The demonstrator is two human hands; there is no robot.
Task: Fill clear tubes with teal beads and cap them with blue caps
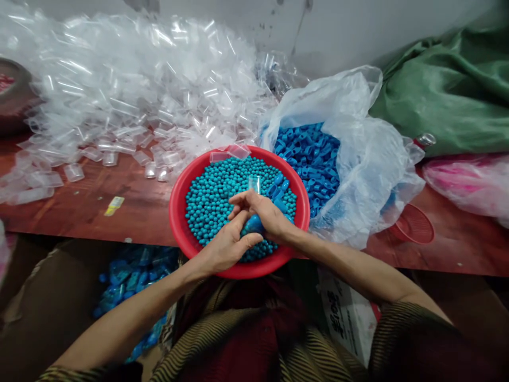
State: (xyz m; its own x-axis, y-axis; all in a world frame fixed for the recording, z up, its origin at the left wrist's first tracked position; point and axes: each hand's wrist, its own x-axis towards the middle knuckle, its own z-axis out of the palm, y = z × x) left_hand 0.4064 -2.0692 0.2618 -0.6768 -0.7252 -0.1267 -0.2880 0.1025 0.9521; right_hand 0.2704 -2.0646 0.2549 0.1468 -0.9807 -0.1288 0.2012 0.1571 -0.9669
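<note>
A red bowl point(178, 223) sits at the table's front edge, filled with small teal balls point(210, 201) and a few blue caps point(278, 185). Both my hands meet over the bowl's near side. My right hand point(264, 212) pinches a small clear plastic tube point(254, 183) upright between its fingertips and also wraps blue pieces point(253, 224) in its palm. My left hand point(226, 244) is closed, its fingers pressed against those blue pieces; what it holds itself is hidden.
A large heap of clear plastic tubes point(131, 95) covers the back left of the red-brown table point(79, 201). A white plastic bag of blue caps point(314, 159) stands right of the bowl. Green cloth point(449, 85), a pink bag point(469, 180), a small red basket point(413, 225). Finished blue pieces point(131, 276) lie below left.
</note>
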